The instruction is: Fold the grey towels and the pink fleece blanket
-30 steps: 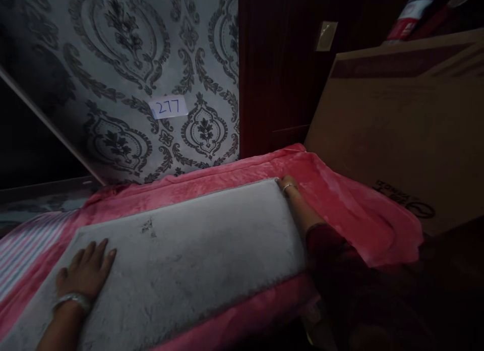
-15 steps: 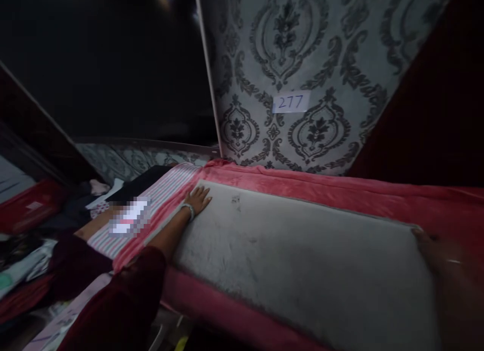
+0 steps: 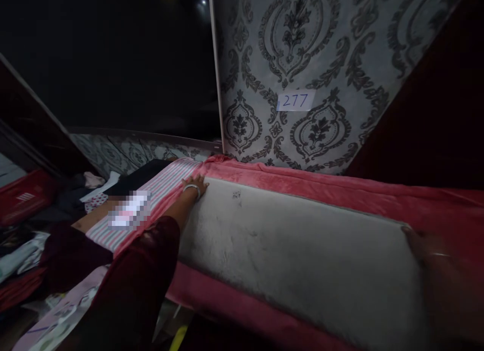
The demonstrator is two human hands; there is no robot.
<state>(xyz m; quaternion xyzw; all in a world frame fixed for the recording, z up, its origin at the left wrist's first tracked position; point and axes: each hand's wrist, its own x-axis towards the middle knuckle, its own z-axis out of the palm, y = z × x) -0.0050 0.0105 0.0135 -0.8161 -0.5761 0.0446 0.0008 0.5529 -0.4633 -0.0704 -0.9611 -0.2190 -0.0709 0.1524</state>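
A long grey mat (image 3: 298, 255), underside-like and marked with dark smudges, lies across a pink plush cloth (image 3: 321, 184). At its far left corner rests my left hand (image 3: 195, 185), wearing a bracelet, fingers apart over the edge. My right hand (image 3: 419, 245) is at the far right corner, thumb on top and the other fingers hidden; it appears to grip the edge. Part of this hand is dark and blurred.
A striped cloth (image 3: 170, 182) lies left of the mat, with a pixelated item (image 3: 130, 210) on it. Clothes and a red box (image 3: 24, 197) are further left. Behind stand a large dark screen (image 3: 113, 63) and a patterned wall (image 3: 249, 78) with a paper label (image 3: 295, 100) reading 277.
My left hand has shifted from lying on the mat's surface to its far left corner edge. My right hand and the mat's right corner have moved slightly left. The view has shifted a little.
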